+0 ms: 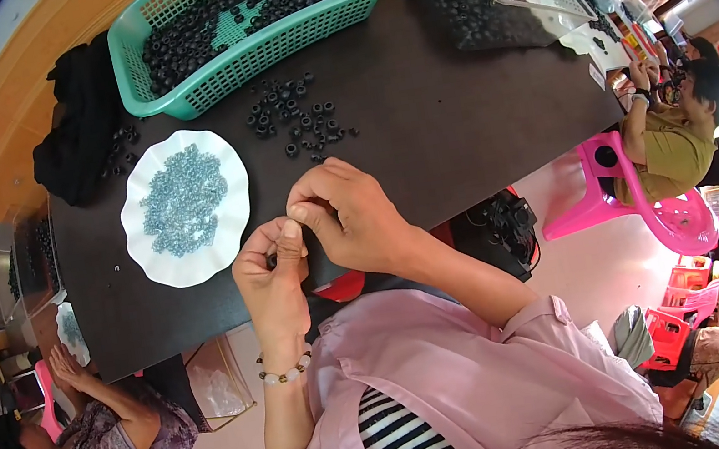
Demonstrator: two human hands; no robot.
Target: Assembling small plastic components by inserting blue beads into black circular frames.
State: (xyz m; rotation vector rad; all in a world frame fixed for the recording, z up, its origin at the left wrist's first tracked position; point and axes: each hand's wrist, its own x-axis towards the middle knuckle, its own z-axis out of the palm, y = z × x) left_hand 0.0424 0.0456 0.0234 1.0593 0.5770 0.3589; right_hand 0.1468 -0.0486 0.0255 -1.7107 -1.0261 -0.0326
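My left hand [272, 269] is closed in a pinch near the table's front edge, and a small black piece [272, 261] shows between its fingers. Fingertip to fingertip with it, my right hand [347, 217] pinches too; anything between those fingertips is hidden or too small to make out. Just beyond my hands lies a loose scatter of small black ring-shaped pieces [294, 123]. To the left, a white wavy-rimmed plate [237, 232] carries a heap of tiny clear bluish pieces [183, 200].
A green plastic basket [280, 50] full of black pieces stands at the back. Right of it is a clear bin [525, 31] with more. Black cloth [74, 122] lies at the left. Co-workers sit at the right [673, 134] and lower left [123, 441]; a pink chair [602, 186] is nearby.
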